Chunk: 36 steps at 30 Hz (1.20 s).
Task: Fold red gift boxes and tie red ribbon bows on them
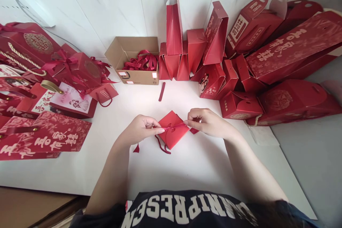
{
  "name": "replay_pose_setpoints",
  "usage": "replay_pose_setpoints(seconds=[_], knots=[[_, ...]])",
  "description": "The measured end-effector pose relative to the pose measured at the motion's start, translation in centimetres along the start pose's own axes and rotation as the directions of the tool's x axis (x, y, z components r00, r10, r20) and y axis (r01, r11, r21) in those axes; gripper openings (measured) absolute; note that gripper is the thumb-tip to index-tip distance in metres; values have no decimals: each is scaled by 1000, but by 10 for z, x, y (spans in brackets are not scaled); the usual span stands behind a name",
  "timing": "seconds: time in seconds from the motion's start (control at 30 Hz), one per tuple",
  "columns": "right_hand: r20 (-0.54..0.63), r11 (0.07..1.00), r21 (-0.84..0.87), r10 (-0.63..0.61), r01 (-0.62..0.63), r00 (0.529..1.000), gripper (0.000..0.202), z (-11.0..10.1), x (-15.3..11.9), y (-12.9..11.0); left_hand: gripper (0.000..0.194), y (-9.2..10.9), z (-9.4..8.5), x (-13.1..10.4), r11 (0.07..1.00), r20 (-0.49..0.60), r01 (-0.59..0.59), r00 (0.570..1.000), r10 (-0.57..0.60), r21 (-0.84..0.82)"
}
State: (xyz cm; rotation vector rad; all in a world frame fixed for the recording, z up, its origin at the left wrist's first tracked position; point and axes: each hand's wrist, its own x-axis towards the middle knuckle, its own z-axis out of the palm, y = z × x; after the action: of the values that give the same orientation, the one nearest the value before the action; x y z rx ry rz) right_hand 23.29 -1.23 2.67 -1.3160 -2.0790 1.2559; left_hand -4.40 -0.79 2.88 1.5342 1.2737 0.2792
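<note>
A small red box (171,139) sits on the white table (187,171) in the middle, turned with a corner toward the person. A dark pink ribbon (175,127) runs across its top. At the box's left side, my left hand (144,128) pinches the ribbon between thumb and fingers. My right hand (204,123) pinches the ribbon at the right side, and a loose ribbon end shows below its fingers. A dark red twisted cord (162,146) curls from the box's lower left. One ribbon tip (136,148) hangs below my left hand.
Behind the box lies a thin red strip (161,91). A cardboard box (140,77) of red ribbons stands by the tiled wall. Red gift boxes (240,105) crowd the right and back; red bags and boxes (58,131) fill the left.
</note>
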Motion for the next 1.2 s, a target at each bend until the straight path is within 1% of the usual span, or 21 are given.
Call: replay_pose_setpoints(seconds=[0.13,0.2,0.3,0.43,0.6,0.7,0.77,0.97,1.03,1.13,1.17,1.2], knots=[[41,999,-17,43,-43,998,34,-2,6,10,34,1,-3,-1,999,42,43,998,-42,-18],[67,998,10,55,-56,996,35,-4,7,11,34,1,-5,0,999,45,49,998,-48,-21],[79,992,82,89,-96,993,38,-5,7,9,35,0,-7,1,999,67,29,997,-27,-26],[117,977,152,134,-151,984,42,-4,7,8,34,-4,-12,1,998,178,8,984,2,-58],[131,966,204,133,-157,982,39,-1,9,11,29,-12,-21,-1,981,269,-16,961,69,-195],[115,968,213,110,-133,987,38,1,11,12,27,-13,-22,-3,965,251,-84,957,149,-250],[105,973,205,85,-105,991,37,2,12,11,28,-11,-18,-3,955,225,-131,955,194,-268],[86,981,180,55,-69,995,37,3,12,14,29,-6,0,4,915,250,-114,942,223,-387],[105,982,183,37,-56,994,37,3,12,14,30,-6,2,5,927,253,-101,946,202,-362],[132,981,193,7,-33,991,34,4,13,14,28,-3,1,1,962,235,-66,963,131,-266],[130,981,193,-1,-25,991,34,4,13,14,28,-2,1,0,973,221,-79,967,128,-218],[122,982,189,-7,-16,992,34,5,14,13,27,-1,0,-2,980,203,-115,968,148,-165]])
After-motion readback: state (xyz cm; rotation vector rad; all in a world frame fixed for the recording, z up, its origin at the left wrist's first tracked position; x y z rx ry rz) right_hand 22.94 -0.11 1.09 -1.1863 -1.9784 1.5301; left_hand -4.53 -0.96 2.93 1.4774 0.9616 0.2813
